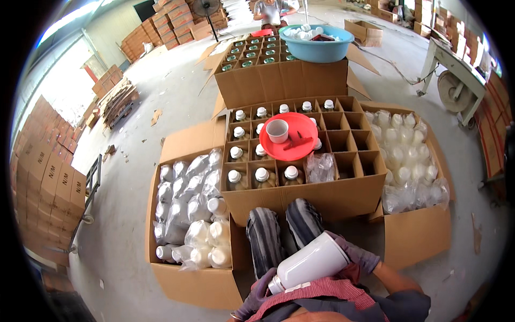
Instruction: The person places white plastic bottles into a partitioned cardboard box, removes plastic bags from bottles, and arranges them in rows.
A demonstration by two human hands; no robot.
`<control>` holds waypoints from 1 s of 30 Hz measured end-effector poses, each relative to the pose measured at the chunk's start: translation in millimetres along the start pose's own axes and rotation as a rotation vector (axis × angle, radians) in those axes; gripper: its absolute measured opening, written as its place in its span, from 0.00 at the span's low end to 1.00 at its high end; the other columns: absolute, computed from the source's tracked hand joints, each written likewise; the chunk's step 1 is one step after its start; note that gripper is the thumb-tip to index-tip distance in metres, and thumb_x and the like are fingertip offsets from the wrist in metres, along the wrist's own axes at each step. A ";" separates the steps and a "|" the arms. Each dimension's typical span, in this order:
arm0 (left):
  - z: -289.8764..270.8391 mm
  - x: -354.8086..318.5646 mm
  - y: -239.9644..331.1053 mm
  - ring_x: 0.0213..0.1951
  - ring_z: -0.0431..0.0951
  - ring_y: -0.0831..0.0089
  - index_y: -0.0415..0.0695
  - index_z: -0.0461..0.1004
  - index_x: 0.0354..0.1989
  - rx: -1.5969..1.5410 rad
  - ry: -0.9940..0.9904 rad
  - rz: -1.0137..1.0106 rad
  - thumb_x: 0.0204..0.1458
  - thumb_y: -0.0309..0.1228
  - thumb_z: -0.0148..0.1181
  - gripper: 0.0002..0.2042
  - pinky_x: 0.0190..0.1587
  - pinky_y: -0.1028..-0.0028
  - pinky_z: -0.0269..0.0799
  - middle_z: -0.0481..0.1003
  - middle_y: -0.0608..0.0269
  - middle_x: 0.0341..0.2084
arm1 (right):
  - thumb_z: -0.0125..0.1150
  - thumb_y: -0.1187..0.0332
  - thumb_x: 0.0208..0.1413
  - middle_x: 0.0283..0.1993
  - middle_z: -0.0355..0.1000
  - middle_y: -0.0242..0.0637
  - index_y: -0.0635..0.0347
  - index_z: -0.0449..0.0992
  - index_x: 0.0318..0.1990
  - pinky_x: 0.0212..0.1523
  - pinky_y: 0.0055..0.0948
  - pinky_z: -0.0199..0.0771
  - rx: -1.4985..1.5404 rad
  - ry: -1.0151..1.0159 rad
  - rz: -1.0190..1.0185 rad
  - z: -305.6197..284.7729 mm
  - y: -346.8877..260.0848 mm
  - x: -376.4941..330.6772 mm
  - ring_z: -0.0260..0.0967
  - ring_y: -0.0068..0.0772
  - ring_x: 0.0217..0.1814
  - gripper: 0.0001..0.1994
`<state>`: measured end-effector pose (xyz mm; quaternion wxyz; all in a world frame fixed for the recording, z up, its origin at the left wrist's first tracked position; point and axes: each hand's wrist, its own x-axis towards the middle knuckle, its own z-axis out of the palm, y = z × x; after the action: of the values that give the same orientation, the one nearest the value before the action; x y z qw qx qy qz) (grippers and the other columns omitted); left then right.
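A white bottle (pixel 314 261) lies tilted across my lap, its neck low at the left and its base up at the right. My gloved left hand (pixel 256 297) is closed around the neck end. The base end is gripped by my gloved right hand (pixel 358 254), its fingers partly hidden behind the bottle. Ahead of my knees stands a divided carton (pixel 300 199) with white-capped bottles (pixel 262 175) in many of its cells. On top of it rests a red plate (pixel 289 151), carrying a small white cup (pixel 277 131) and a dark red tool (pixel 298 141) of unclear kind.
Open cartons of plastic-wrapped white bottles flank me, one left (pixel 196 284) and one right (pixel 418 241). Crumpled clear plastic (pixel 321 167) sits in one cell. Farther off are another divided carton (pixel 284 83), a blue basin (pixel 316 51), a fan (pixel 206 7) and a seated person (pixel 271 12).
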<state>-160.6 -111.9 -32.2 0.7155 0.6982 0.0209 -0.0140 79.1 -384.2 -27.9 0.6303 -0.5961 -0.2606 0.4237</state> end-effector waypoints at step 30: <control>-40.4 154.8 52.6 0.54 0.73 0.65 0.40 0.63 0.61 0.251 0.190 0.147 0.57 0.32 0.56 0.23 0.55 0.69 0.68 0.73 0.52 0.51 | 0.65 0.34 0.34 0.62 0.59 0.46 0.62 0.59 0.64 0.67 0.48 0.48 -0.906 0.003 -0.808 3.7 -169.5 111.5 0.52 0.54 0.68 0.52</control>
<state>-3.9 -68.7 11.7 0.6166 0.7799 0.0351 0.1019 170.2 -276.2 117.8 0.4250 -0.6596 -0.6199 -0.0029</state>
